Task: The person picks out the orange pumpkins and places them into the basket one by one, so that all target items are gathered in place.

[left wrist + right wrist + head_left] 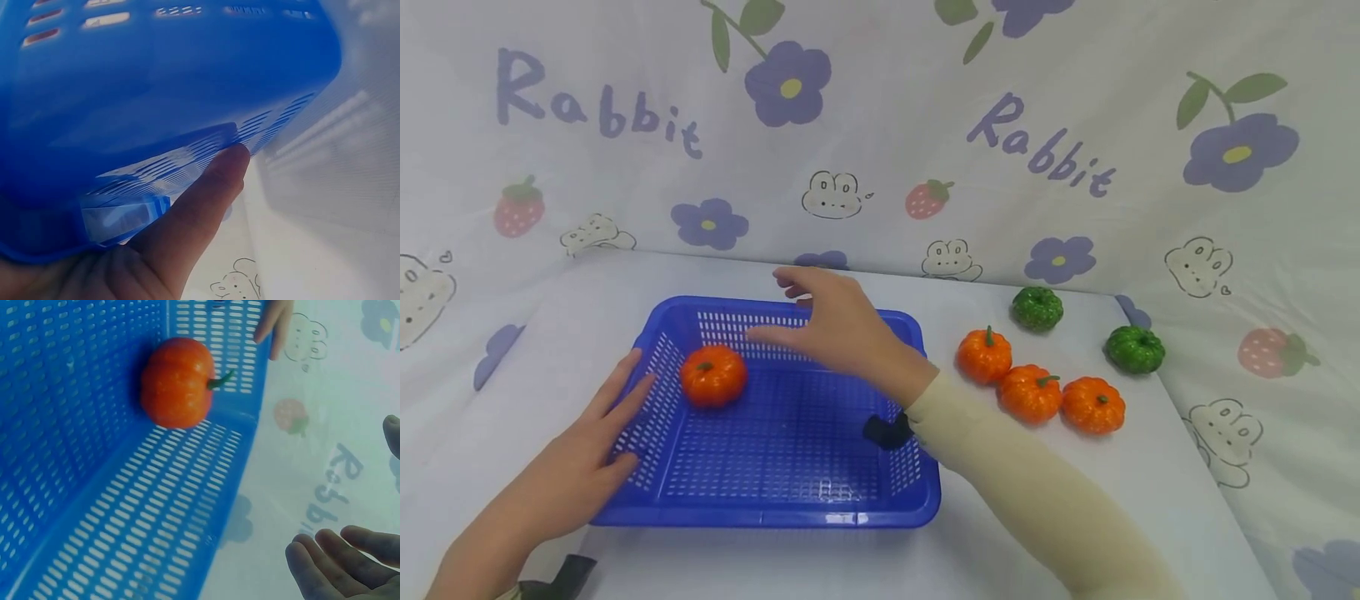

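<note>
A blue perforated plastic basket [760, 515] stands on the white table, with one small orange pumpkin [713, 377] in its back left corner. My left hand [576, 462] rests against the basket's left side, its fingers spread and fairly straight. The left wrist view shows one finger [200, 206] lying along the slotted wall. Above the back part of the basket hovers my right hand [842, 321], thumb apart from the fingers and nothing held. The right wrist view has its fingers [337, 565] spread, beyond the rim from the pumpkin.
Right of the basket sit three orange pumpkins, the nearest to it a stemmed pumpkin [985, 357]. Behind them lies a dark green pumpkin [1037, 310], and another green pumpkin [1135, 350] is by the right edge. A printed white cloth [880, 125] hangs behind the table.
</note>
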The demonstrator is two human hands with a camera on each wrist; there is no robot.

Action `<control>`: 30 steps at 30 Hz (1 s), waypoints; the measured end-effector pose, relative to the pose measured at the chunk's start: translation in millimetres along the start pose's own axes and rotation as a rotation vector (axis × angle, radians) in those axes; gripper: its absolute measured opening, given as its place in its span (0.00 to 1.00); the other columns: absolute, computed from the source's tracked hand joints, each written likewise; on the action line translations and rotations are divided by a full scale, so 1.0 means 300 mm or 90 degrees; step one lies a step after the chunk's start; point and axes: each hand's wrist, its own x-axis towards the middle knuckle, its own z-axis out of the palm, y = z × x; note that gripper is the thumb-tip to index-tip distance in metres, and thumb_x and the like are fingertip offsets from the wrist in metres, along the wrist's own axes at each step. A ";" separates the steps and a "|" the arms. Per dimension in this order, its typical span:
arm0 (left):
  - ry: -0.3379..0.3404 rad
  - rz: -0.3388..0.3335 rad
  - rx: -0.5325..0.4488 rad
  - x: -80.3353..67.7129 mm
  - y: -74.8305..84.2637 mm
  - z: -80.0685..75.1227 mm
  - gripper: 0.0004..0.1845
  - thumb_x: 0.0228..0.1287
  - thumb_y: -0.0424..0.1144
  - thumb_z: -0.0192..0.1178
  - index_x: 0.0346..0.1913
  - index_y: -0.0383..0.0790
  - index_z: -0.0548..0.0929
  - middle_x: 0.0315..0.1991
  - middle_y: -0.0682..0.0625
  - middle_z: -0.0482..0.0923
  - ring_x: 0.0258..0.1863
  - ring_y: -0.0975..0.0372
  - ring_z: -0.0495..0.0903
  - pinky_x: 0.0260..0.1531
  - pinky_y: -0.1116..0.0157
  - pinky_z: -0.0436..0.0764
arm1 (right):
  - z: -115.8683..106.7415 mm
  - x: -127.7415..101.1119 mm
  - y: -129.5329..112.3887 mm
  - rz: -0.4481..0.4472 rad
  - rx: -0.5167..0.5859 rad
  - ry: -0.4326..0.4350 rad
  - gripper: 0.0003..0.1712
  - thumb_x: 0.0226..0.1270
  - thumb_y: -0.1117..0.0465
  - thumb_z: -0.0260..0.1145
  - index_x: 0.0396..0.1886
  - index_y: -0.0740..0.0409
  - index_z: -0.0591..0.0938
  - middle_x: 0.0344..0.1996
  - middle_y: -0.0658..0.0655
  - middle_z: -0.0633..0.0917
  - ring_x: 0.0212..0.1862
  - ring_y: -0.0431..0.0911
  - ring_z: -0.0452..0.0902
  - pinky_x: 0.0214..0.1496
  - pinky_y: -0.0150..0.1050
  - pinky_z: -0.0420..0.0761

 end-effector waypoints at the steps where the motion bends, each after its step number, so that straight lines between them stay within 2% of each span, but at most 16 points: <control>1: -0.001 0.001 0.004 0.002 0.002 0.000 0.46 0.70 0.24 0.60 0.86 0.30 0.52 0.89 0.49 0.23 0.82 0.30 0.50 0.66 0.25 0.66 | -0.011 -0.007 0.001 -0.001 0.004 0.007 0.48 0.64 0.37 0.81 0.77 0.54 0.78 0.69 0.54 0.83 0.65 0.47 0.84 0.65 0.39 0.84; 5: 0.001 0.002 0.020 0.008 0.007 -0.003 0.46 0.69 0.25 0.60 0.86 0.29 0.52 0.90 0.48 0.24 0.80 0.29 0.54 0.65 0.25 0.67 | -0.045 -0.025 -0.001 -0.015 0.019 0.033 0.46 0.64 0.40 0.81 0.77 0.55 0.78 0.68 0.55 0.83 0.65 0.47 0.83 0.65 0.42 0.84; 11: 0.007 0.004 0.019 0.016 0.010 -0.007 0.45 0.69 0.24 0.60 0.86 0.27 0.52 0.89 0.48 0.23 0.81 0.29 0.52 0.65 0.25 0.66 | -0.064 -0.045 -0.009 -0.015 0.014 0.048 0.46 0.64 0.41 0.82 0.76 0.55 0.78 0.68 0.55 0.84 0.65 0.46 0.83 0.65 0.37 0.84; 18: -0.014 -0.026 0.039 0.008 0.005 0.000 0.45 0.71 0.26 0.60 0.86 0.28 0.50 0.89 0.47 0.19 0.78 0.25 0.56 0.62 0.24 0.69 | -0.088 -0.089 -0.016 -0.018 0.028 0.060 0.45 0.64 0.42 0.82 0.76 0.54 0.79 0.67 0.53 0.84 0.65 0.43 0.82 0.65 0.34 0.82; 26: -0.013 -0.024 0.040 0.009 0.007 0.000 0.45 0.72 0.26 0.60 0.86 0.28 0.49 0.88 0.47 0.19 0.79 0.26 0.54 0.62 0.24 0.68 | -0.134 -0.154 0.016 -0.036 -0.007 0.096 0.43 0.64 0.43 0.83 0.75 0.53 0.80 0.64 0.52 0.85 0.65 0.45 0.82 0.66 0.40 0.83; 30: -0.016 -0.018 0.027 0.014 0.005 0.011 0.45 0.72 0.26 0.60 0.86 0.28 0.49 0.88 0.46 0.19 0.79 0.26 0.52 0.63 0.23 0.67 | -0.156 -0.199 0.044 -0.028 -0.007 0.107 0.44 0.63 0.44 0.83 0.76 0.53 0.79 0.66 0.53 0.85 0.65 0.47 0.82 0.67 0.45 0.84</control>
